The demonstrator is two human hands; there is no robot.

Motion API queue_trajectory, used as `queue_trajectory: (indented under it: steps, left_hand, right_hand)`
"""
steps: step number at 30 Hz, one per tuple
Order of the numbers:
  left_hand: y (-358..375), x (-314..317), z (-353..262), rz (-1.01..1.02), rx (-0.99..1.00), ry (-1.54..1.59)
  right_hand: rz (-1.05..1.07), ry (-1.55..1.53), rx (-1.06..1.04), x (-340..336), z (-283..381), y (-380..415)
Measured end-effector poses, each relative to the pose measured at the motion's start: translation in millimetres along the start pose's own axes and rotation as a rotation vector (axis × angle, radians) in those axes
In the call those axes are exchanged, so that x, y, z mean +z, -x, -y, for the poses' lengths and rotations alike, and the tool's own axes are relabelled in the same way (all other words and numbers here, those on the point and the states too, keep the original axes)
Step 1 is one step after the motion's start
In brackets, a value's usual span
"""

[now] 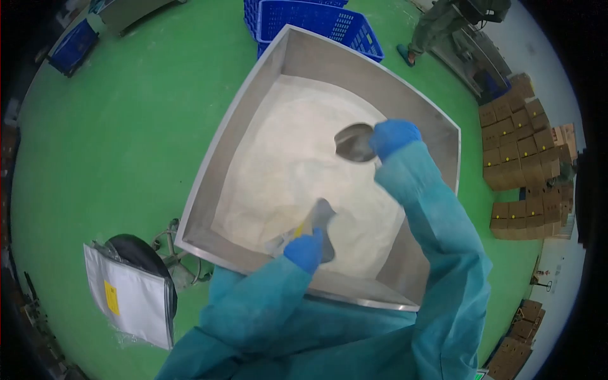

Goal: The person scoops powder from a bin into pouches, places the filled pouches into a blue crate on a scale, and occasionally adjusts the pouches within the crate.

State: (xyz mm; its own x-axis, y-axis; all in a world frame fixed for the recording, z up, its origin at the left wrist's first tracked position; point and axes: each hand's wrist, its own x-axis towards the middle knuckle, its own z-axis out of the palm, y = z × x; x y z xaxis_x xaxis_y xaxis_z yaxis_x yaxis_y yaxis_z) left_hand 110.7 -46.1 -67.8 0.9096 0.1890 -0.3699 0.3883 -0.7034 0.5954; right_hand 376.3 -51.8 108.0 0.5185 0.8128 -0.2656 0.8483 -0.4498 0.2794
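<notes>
Looking down from the head view, I see a person in teal sleeves bent over a wide steel bin with pale powder spread across its bottom. The right hand, in a blue glove, is closed round the handle end of a metal scoop, whose bowl points toward the middle of the bin; whether it touches the powder I can't tell. The left hand, gloved too, grips a grey bag with a yellow patch, over the near part of the powder; the fingers' exact hold is blurred. Outside the bin, to the left, a stack of white bags with a yellow label lies on a round black seat. Blue crates stand just beyond the far edge, another person is at the far right, and cardboard boxes are piled along the right-hand wall.
</notes>
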Motion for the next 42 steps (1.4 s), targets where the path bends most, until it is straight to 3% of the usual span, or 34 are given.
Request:
queue_trajectory:
  steps: [1,3,5,6,7,8,9,10,12,15,17,19,21,25,27,29,32,34,37,40,42]
  left_hand:
    - [7.9,-8.1,-7.9,-0.006,0.06,-0.041]
    - [22.7,-25.9,-18.8,-0.014,0.176,-0.038]
    - [29.7,0.0,-12.8,-0.128,0.261,0.069]
    - [27.9,20.4,-5.1,-0.242,0.282,0.129]
    - [22.6,15.0,-0.3,-0.134,0.23,0.108]
    - [22.4,0.7,0.0,-0.022,0.176,0.087]
    - [22.5,-11.1,0.2,0.094,0.117,0.071]
    - [22.6,-21.2,2.6,0.042,0.092,0.151]
    - [13.0,-41.1,11.3,-0.073,0.055,0.306]
    - [-9.7,-37.2,22.5,-0.104,0.004,0.156]
    - [-27.9,-55.3,24.9,0.029,-0.179,0.184]
    - [-37.5,-53.6,38.5,-0.108,-0.156,0.356]
    - [-48.3,-55.0,47.6,-0.158,-0.164,0.319]
    - [-53.3,-62.6,54.8,-0.155,-0.223,0.309]
    - [-60.2,-59.0,59.0,-0.122,-0.207,0.331]
    - [-64.2,-51.7,60.1,-0.128,-0.194,0.314]
    - [-56.6,-52.2,46.5,-0.171,-0.179,0.253]
    - [-49.5,-57.3,35.4,-0.189,-0.167,0.226]
    - [-42.1,-61.2,25.5,-0.147,-0.165,0.211]
    - [-42.9,-53.5,29.7,-0.1,-0.16,0.187]
    - [-31.2,-46.5,28.3,-0.12,-0.1,0.199]
  right_hand:
    - [0.012,0.036,-0.068,14.0,-9.0,-32.4]
    - [-0.018,0.037,0.034,134.6,-32.0,-127.3]
    - [0.17,-0.036,-0.042,229.4,-12.7,-188.7]
    - [0.052,-0.274,-0.021,306.7,19.9,-210.2]
    - [-0.066,-0.516,0.005,361.4,59.9,-217.6]
    - [-0.111,-0.274,0.03,371.3,102.8,-207.7]
    - [-0.038,-0.223,0.049,372.6,123.1,-199.0]
    - [0.036,-0.17,0.064,371.5,143.7,-189.7]
    - [0.41,-0.422,0.106,345.3,138.5,-170.2]
    - [0.46,-0.606,0.165,380.2,118.3,-164.5]
    - [0.421,-0.587,0.191,356.3,93.3,-147.0]
    - [0.321,-0.555,0.196,319.5,62.5,-120.8]
    - [0.155,-0.51,0.173,275.1,27.5,-91.2]
    - [0.108,-0.374,0.046,157.8,-16.6,-37.4]
    - [0.195,-0.312,-0.024,95.1,-19.5,-14.1]
    - [0.141,-0.31,-0.161,64.3,-16.7,7.7]
    - [0.083,-0.24,-0.334,39.3,21.3,36.4]
    - [0.037,-0.02,-0.553,58.5,64.6,39.5]
    - [0.109,-0.227,-0.567,52.1,116.9,41.6]
    - [0.296,-0.205,-0.293,-3.1,98.2,39.3]
    - [0.182,-0.217,-0.267,-24.0,73.5,24.8]
